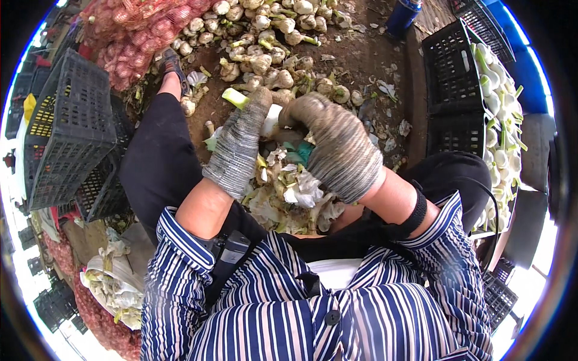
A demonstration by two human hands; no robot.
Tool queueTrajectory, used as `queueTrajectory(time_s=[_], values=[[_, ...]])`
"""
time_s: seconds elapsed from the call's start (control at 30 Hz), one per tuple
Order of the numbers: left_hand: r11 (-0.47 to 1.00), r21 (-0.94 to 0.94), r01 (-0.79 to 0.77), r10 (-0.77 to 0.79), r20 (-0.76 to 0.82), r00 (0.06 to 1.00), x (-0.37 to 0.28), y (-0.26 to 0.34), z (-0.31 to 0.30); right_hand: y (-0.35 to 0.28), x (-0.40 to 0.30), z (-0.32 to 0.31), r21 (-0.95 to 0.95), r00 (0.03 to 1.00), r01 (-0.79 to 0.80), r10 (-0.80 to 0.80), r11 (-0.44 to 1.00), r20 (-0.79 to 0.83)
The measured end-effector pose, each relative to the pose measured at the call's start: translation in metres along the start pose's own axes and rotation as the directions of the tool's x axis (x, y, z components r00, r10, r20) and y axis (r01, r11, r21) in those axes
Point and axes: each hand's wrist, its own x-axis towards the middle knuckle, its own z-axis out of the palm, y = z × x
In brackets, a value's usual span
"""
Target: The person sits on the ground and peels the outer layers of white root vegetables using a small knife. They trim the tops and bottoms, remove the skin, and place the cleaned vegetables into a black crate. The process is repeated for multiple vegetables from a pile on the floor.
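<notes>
Both my hands wear dirty grey knit gloves and meet in front of me over a heap of peeled garlic skins. In my left hand is a garlic bulb, its white side showing between the gloves and its cut green stem jutting out past the thumb. My right hand is curled against the bulb's other side, fingers bent; whether it pinches a strip of skin is hidden. A bit of green plastic shows below the right glove among the skins.
Unpeeled garlic bulbs lie piled on the dirt ahead, beside red mesh sacks. Black plastic crates stand at left. A crate of clean white garlic is at right. A blue can-like container stands at the far right.
</notes>
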Motion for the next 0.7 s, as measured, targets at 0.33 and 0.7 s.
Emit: queueTrajectory(time_s=[0.33, 0.7], values=[[0.997, 0.072, 0.017, -0.010, -0.097, 0.995, -0.004, -0.001, 0.006, 0.001, 0.001, 0.008, -0.216, 0.996, 0.083, -0.087, 0.973, -0.011], [0.996, 0.050, -0.068, 0.070, -0.052, 0.996, -0.005, 0.001, 0.007, 0.002, 0.003, 0.009, -0.223, 0.997, 0.047, -0.058, 0.974, -0.044]])
